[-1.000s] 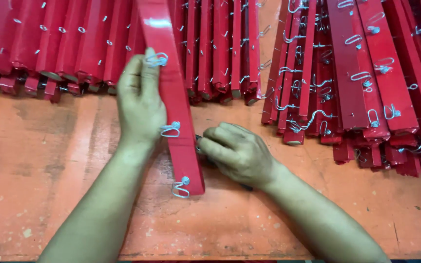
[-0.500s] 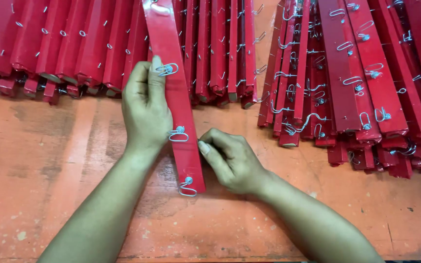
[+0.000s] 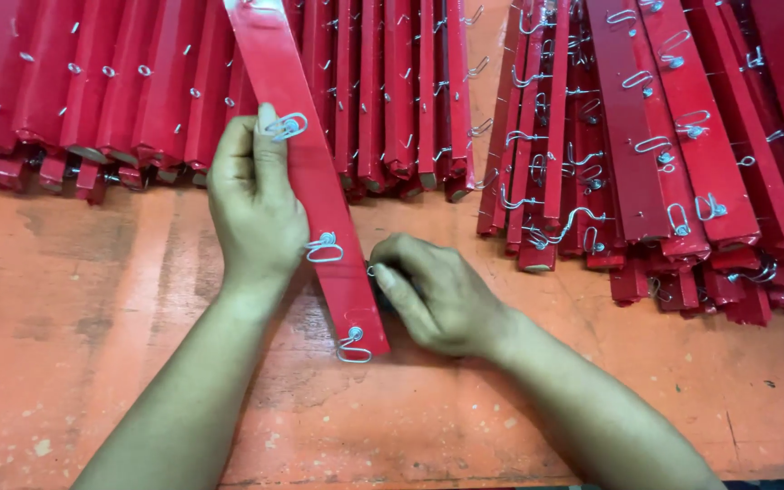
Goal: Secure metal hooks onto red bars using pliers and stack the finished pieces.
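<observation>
Red painted metal, a long strip, lies slanted on the orange surface, its near end toward the front edge and its far end running up over the rows stacked along the back edge. The left hand clasps the strip's left side, fingers curled up beside a wire clip, thumb near the middle clip. The right hand presses against the strip's right edge, fingers closed tight around something small and dark that I cannot make out. A third clip hangs at the strip's near end.
</observation>
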